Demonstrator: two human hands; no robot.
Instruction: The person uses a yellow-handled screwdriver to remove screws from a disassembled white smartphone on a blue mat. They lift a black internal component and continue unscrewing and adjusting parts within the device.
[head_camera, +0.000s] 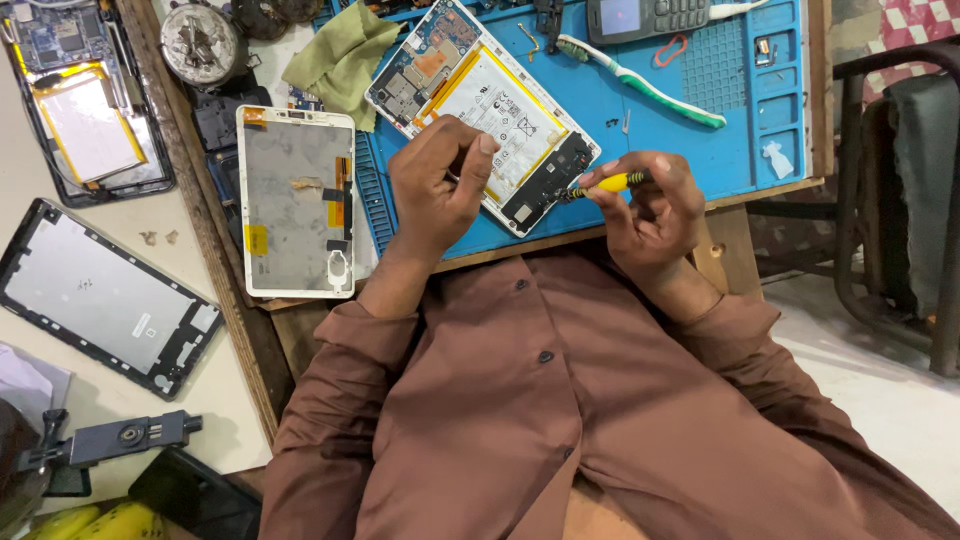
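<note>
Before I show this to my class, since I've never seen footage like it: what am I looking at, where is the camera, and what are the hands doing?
This is one picture from a camera worn on a person's head, looking down at their own two bare hands above a brown shirt. They sit at a wooden table covered by a blue work mat. On the mat lies an opened tablet with its battery and circuit board showing. The left hand rests on the tablet. The right hand holds a yellow-handled screwdriver whose tip meets the tablet's lower end. Nearby lie a detached screen panel, a green cloth, a toothbrush and a small keypad phone.
</note>
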